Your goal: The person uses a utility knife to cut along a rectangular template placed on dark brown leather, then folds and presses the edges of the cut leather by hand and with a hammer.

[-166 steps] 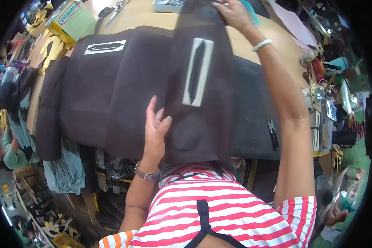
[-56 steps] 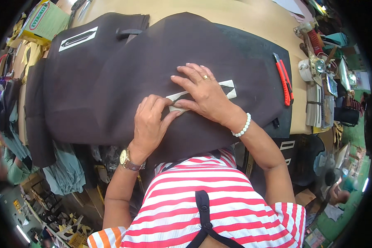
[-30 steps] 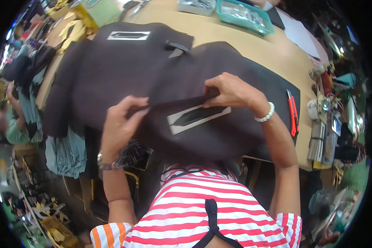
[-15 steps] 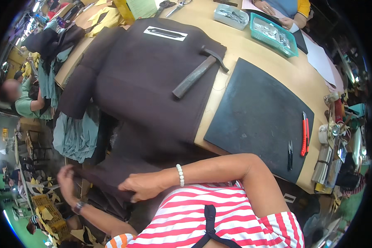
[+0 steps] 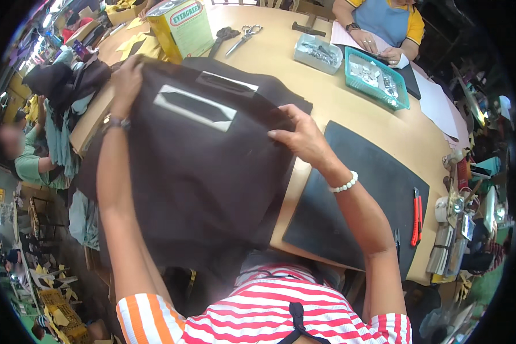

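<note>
2 bare hands hold a dark brown fabric panel [image 5: 203, 172] open over a similar panel [image 5: 278, 92].
The left hand [image 5: 127, 86] pinches the far left corner; the right hand [image 5: 304, 137] has its grip closed on the right edge, and the cloth hangs between them toward the wearer. Between both grips, the held panel shows 1 white-bordered slot [image 5: 195, 108]; just beyond, the lower panel shows another. The lower panel already lies on the surface [image 5: 275, 51]; the upper looks only partly spread, not yet flat. Right of the right grip lies a black mat [image 5: 355, 189].
</note>
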The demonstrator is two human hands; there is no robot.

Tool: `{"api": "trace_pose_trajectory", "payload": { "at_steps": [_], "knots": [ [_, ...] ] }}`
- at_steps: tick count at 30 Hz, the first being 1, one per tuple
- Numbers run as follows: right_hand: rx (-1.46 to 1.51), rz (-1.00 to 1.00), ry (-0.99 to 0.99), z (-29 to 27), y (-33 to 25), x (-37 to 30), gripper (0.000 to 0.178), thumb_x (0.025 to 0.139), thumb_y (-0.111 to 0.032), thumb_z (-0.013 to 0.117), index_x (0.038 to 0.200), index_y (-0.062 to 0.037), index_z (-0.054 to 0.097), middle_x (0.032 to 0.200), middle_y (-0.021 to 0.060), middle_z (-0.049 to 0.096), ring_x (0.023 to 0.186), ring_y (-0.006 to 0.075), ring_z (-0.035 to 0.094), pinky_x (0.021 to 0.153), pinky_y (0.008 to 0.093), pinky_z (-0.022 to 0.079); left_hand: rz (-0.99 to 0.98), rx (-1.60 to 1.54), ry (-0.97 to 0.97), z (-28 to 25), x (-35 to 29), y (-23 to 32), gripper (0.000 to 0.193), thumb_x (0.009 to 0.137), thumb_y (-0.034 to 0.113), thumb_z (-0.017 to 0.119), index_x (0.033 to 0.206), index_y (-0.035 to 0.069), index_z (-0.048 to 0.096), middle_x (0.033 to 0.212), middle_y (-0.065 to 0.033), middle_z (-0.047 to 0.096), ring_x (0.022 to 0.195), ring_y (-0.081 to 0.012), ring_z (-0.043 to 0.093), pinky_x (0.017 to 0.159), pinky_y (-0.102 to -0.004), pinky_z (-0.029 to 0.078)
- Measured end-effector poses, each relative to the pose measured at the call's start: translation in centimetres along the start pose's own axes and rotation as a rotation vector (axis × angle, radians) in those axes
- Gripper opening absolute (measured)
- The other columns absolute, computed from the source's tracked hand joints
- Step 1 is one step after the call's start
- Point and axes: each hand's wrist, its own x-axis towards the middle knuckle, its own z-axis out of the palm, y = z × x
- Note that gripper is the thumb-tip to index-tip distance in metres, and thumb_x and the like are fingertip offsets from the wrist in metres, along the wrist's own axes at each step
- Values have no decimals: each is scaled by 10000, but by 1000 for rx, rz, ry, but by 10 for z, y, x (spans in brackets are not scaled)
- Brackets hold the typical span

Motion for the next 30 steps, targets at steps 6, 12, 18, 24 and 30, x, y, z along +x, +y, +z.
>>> {"api": "trace_pose_trajectory", "payload": {
  "at_steps": [6, 12, 18, 24, 30],
  "knots": [
    [-91, 152, 308, -17, 49, 36, 469, 766, -79, 702, 1184, 30, 520, 1144, 237, 609, 1056, 311, 604, 889, 355, 478, -41, 59, 14, 109, 33, 20, 239, 872, 155, 533, 1091, 111, 620, 904, -211, 656, 845, -387, 632, 738, -462, 493],
    [-139, 99, 415, -10, 64, 57, 519, 761, -122, 700, 1194, 62, 481, 1046, 278, 632, 1007, 382, 619, 879, 395, 469, -156, 392, -228, 137, 35, 17, 283, 860, 143, 539, 1135, 137, 606, 991, -131, 671, 974, -314, 619, 881, -502, 417],
    [-170, 181, 415, -4, 74, 65, 501, 765, -141, 675, 1172, 74, 476, 1054, 307, 613, 1024, 413, 598, 883, 414, 459, 103, 136, 90, 136, -3, 77, 380, 881, 306, 557, 1194, 92, 574, 1278, -135, 530, 1216, -302, 441, 974, -580, 346],
    [-147, 136, 197, -25, 69, 53, 617, 762, -97, 628, 1292, 91, 377, 1070, 328, 597, 1031, 415, 593, 908, 411, 449, 60, 28, -343, 137, -70, 148, 569, 861, 536, 524, 1199, 85, 597, 1325, -119, 511, 1272, -323, 396, 1047, -635, 222],
    [-827, 204, 1, -15, 45, 20, 828, 712, 20, 565, 1463, -149, 259, 965, 203, 656, 890, 375, 630, 798, 464, 498, -32, -10, -436, 134, -70, 157, 608, 831, 594, 522, 1138, 85, 651, 1267, -115, 566, 1293, -337, 375, 1075, -635, 146]
  ]
}}
